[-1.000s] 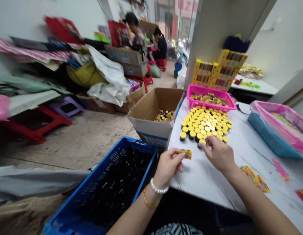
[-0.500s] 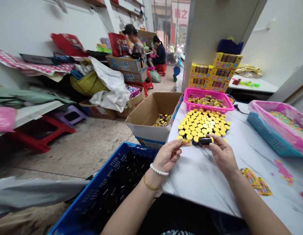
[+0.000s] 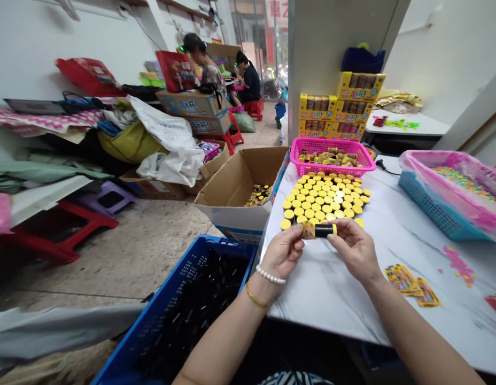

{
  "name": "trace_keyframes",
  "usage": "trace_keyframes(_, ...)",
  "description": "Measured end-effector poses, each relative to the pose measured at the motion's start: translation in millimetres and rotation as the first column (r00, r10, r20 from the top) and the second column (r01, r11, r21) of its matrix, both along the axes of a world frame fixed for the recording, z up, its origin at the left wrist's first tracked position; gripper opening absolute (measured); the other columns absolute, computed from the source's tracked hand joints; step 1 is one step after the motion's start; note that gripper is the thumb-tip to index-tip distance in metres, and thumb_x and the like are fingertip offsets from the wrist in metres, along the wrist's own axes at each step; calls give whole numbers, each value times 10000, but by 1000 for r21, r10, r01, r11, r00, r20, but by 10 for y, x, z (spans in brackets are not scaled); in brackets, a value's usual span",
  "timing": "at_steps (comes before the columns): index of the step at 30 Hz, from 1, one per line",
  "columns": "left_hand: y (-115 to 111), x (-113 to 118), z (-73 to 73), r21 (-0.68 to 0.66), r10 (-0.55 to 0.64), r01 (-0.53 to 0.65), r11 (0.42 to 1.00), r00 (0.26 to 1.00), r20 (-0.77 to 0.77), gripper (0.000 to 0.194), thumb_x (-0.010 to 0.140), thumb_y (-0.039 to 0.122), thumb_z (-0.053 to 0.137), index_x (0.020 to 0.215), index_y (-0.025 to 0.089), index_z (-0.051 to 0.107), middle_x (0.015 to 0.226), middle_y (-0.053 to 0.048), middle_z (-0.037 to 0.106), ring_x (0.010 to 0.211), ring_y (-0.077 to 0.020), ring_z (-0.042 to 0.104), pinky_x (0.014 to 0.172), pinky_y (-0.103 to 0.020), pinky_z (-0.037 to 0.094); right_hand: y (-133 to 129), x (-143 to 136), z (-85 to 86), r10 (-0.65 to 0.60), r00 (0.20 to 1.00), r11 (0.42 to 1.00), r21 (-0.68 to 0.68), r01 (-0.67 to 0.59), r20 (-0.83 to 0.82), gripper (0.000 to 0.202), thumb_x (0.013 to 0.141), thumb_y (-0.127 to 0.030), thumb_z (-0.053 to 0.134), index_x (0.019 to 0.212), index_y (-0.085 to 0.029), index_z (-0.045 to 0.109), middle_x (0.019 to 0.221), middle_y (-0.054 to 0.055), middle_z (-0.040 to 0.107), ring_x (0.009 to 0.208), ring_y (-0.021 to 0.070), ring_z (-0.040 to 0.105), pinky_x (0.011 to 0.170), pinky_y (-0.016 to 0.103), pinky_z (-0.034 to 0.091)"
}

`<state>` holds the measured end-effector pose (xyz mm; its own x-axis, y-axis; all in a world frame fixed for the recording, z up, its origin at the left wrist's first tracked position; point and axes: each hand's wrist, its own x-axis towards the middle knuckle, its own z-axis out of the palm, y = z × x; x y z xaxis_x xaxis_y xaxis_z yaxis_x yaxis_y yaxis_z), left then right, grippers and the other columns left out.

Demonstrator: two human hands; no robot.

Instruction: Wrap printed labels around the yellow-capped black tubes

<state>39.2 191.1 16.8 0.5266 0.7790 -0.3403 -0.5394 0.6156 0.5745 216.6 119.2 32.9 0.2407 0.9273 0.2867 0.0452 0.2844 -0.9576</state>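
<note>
Between finger and thumb, my left hand [image 3: 283, 250] pinches a small printed yellow wrapper [image 3: 308, 230]. My right hand [image 3: 354, 246] holds a black tube [image 3: 324, 230] by its yellow-capped end, lying sideways. The wrapper's right edge meets the tube's black end; whether it overlaps the tube is too small to tell. Just beyond both hands, many yellow-capped tubes [image 3: 312, 199] stand close together on the white marbled table [image 3: 332, 289]. Flat yellow printed wrappers [image 3: 412, 286] lie to the right of my right forearm.
A pink basket [image 3: 332, 168] of wrapped tubes stands behind the caps. The blue crate [image 3: 111, 347] of black tubes and an open cardboard box [image 3: 232, 214] are left of the table. A lined basket [image 3: 436, 206] stands right. Two people sit further back.
The wrapper and the black tube, apart before, have come together end to end. Both hands are closer to each other. The whole view has shifted slightly.
</note>
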Motion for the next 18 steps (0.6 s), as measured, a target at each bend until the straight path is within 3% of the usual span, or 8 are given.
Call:
trace_keyframes(7, -13, 11, -53, 9, -34, 34, 999, 999, 26, 262, 766, 217, 844, 910, 100, 660, 787, 7, 632, 440, 15, 429, 312, -78, 211, -1, -42, 11, 51, 999, 996, -66, -51, 0, 287, 865, -393, 768, 1076, -220, 679, 1114, 87, 754, 990, 215, 726, 953, 385, 592)
trace_keyframes(14, -29, 43, -23, 8, -55, 55, 998, 998, 17, 287, 739, 233, 865, 885, 95, 659, 783, 2, 639, 434, 14, 431, 309, -79, 211, -36, -55, -45, -61, 996, 997, -46, 64, 72, 269, 870, -354, 756, 1059, -231, 608, 1214, 128, 740, 1003, 223, 734, 931, 398, 598)
trace_keyframes(18, -42, 55, -26, 16, -76, 75, 997, 997, 13, 276, 744, 222, 860, 885, 87, 665, 782, -3, 647, 431, 14, 434, 308, -79, 211, -30, -45, -41, -1, 1000, 998, -61, -1, -30, 242, 878, -355, 750, 1023, -240, 593, 1149, 98, 761, 973, 218, 739, 903, 388, 603)
